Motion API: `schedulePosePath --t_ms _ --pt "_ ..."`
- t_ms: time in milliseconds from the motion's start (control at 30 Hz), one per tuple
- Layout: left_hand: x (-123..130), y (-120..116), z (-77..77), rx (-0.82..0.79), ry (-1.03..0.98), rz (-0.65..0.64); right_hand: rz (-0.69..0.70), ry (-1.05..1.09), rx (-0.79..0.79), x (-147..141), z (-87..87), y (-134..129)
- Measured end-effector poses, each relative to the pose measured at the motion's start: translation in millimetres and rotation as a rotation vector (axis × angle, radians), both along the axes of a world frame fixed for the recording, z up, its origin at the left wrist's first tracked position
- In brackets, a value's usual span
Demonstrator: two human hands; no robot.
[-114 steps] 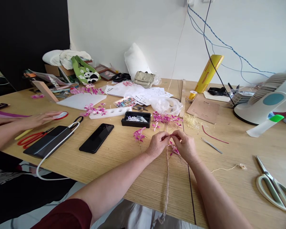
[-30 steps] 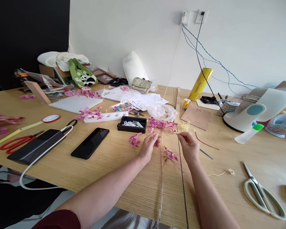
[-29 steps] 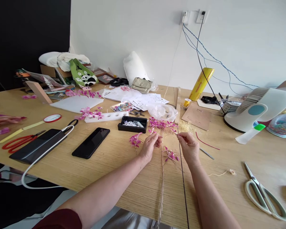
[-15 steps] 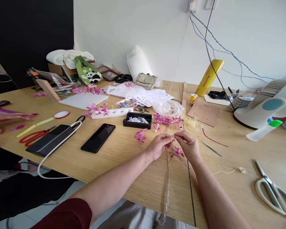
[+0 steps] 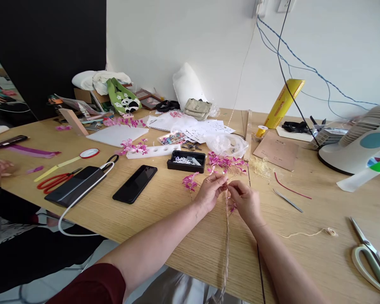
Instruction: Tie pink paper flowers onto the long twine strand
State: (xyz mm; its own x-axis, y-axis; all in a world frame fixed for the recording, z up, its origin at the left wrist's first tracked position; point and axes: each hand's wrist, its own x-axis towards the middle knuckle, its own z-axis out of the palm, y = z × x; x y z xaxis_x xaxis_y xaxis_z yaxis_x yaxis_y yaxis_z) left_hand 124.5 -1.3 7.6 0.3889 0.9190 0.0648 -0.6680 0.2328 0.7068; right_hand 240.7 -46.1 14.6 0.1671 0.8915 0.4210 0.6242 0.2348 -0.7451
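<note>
My left hand is closed, its thumb and fingers pinching the top of a twisted, straw-coloured cord. The cord runs down over the table's front edge toward my lap. Close on its right, my right hand pinches at the same spot; what lies between its fingertips is too small to make out. A pink flower cluster shows partly from behind my right hand. Just beyond both hands lies a larger bunch of pink flowers, and a smaller pink spray rests left of my left hand.
A black tray of small pieces, a phone and red-handled pliers lie to the left. Tweezers, scissors and a fan are on the right. Another person's hand rests at far left.
My right hand has dropped slightly and now covers more of the pink cluster behind it. The small white bit at my fingertips no longer shows clearly. The other person's hand has drawn back left.
</note>
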Motion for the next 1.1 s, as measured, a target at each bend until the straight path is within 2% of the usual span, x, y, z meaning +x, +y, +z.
schedulePosePath --t_ms 200,267,433,567,733,867,1000,1100 --pt "-0.7 1.1 -0.1 0.066 0.064 0.017 0.051 0.260 -0.118 6.2 0.7 3.5" --pt "-0.9 1.5 0.3 0.104 0.101 0.007 0.050 0.276 -0.126 7.3 2.2 4.0" --pt "-0.7 1.6 0.4 0.181 0.180 0.050 -0.025 0.057 -0.099 10.8 7.2 3.6" --pt "-2.3 2.8 0.8 0.177 0.165 0.058 -0.009 -0.109 -0.094 12.1 8.0 3.9" --pt "-5.2 5.4 4.4 0.152 0.106 0.090 0.034 -0.187 -0.112 16.3 7.0 6.5" --pt "-6.8 9.3 6.3 0.119 0.059 0.192 -0.021 -0.249 -0.098 27.6 9.1 9.9" --pt "-6.2 10.8 5.0 0.118 0.073 0.235 -0.062 -0.295 -0.064 32.1 12.4 11.0" --pt "-5.7 9.7 4.5 0.120 0.070 0.255 -0.012 -0.292 -0.076 27.4 11.9 9.6"
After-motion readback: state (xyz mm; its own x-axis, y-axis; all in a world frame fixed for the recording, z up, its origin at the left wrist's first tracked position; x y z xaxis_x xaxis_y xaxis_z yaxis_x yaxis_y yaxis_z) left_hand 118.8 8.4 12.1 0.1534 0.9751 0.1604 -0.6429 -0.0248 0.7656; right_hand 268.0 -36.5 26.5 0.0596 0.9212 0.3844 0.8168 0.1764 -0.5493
